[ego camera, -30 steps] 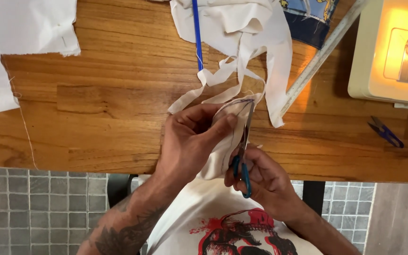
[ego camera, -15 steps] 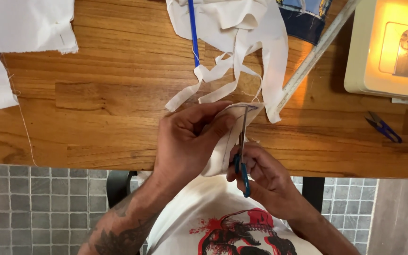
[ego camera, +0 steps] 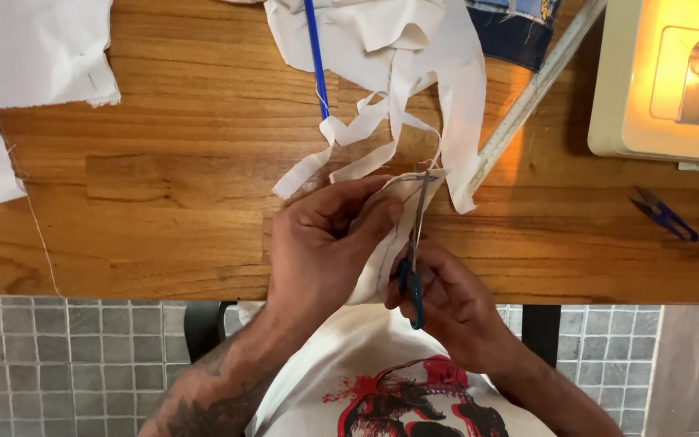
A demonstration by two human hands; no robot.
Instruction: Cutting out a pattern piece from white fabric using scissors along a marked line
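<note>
Small white fabric piece (ego camera: 382, 243) at the table's near edge, blue-handled scissors (ego camera: 413, 259) blades along its right side.

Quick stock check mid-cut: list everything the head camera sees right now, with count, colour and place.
fabric piece: one, white, held at the table's near edge
scissors: one, blue handles, cutting along that piece
fabric strips: a loose pile, white, top centre
blue stick: one, on that pile
ruler: one, pale, slanted, top right
sewing machine: one, cream, lamp lit, top right
thread snips: one, blue, right
white cloth: one, top left
table: one, wood
left hand: pinches the fabric piece
right hand: grips the scissors
</note>
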